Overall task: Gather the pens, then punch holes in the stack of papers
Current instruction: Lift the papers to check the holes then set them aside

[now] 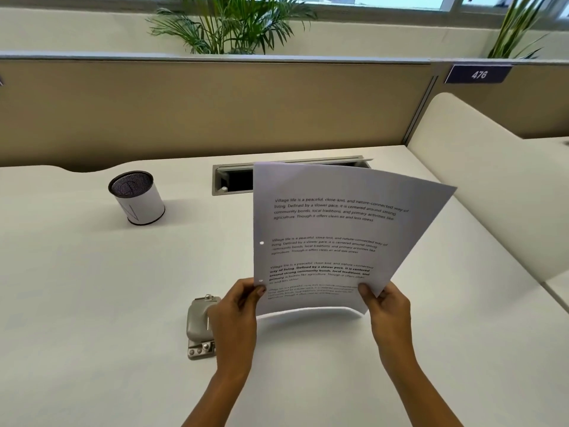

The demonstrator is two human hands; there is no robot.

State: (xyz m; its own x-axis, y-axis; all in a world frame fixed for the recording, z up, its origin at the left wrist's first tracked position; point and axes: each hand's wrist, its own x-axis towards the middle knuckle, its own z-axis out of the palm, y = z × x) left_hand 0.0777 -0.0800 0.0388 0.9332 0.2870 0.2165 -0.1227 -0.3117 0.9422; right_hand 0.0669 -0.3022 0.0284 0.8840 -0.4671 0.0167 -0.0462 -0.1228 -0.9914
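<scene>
The stack of papers [332,235] with printed text stands upright on its bottom edge above the white desk [92,303], bowed toward me. Two punched holes show near its left edge. My left hand [237,312] grips the lower left corner, and my right hand [386,309] grips the lower right corner. A grey metal hole punch [198,323] lies on the desk just left of my left hand, partly hidden by it. A mesh pen holder [137,197] wrapped in white paper stands at the far left. Whether pens are inside it cannot be seen.
An open cable tray slot [231,180] is set in the desk behind the papers. A beige partition [215,109] runs along the back, with plants above it. A cream side divider [492,192] rises on the right.
</scene>
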